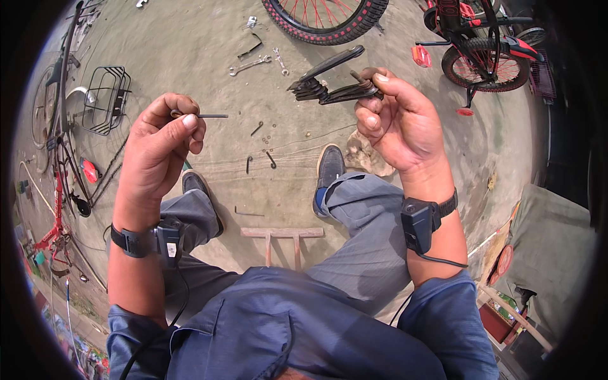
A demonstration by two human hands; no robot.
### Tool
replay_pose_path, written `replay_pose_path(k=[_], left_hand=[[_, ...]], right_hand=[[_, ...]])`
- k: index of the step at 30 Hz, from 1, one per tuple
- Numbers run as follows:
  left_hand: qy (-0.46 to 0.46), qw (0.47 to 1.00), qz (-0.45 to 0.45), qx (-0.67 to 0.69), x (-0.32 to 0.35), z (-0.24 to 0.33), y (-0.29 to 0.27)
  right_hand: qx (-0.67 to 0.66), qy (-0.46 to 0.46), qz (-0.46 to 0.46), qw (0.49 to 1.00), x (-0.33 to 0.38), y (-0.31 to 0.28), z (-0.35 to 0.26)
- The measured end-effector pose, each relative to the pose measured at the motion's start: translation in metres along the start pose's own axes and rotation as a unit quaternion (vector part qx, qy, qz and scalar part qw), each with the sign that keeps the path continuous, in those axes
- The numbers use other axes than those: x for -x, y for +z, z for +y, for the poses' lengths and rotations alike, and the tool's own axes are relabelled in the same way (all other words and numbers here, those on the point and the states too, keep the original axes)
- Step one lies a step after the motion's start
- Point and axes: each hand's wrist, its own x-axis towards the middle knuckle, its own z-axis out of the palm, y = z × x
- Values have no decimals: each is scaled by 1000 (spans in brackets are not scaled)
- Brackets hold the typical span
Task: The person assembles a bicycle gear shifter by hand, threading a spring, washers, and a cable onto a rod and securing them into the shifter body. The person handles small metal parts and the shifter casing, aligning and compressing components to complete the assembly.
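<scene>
My left hand [166, 130] is closed, pinching a thin dark eye bolt [213, 116] whose straight shank points right. Across from it, my right hand [400, 120] grips a black metal bicycle part [335, 85] with long bars and what look like coils. Thumb and fingertips hold its right end, and the rest reaches out to the left. The two held pieces are apart. On the ground between my hands lie a short bolt [256, 128], two dark hooked pieces [271, 159] and several small rings or nuts [266, 143].
Farther off lie two wrenches [250, 65] and a bent black rod [250, 46]. A bicycle wheel [326, 19] is at the top, a small bicycle [484, 60] at upper right. A black wire basket [106, 100] sits left. A wooden stool edge [282, 233] shows between my legs.
</scene>
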Motion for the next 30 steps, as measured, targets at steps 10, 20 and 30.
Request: replay_pose_path(k=[10,20,30], left_hand=[[-37,998,-25,35,8,-6,4],[30,999,35,7,14,9,-4],[128,981,104,-106,33,43,-80]], right_hand=[[-12,15,-34,999,-4,7,4],[-30,23,-76,996,-9,8,7],[3,13,-73,997,-8,1,-1]])
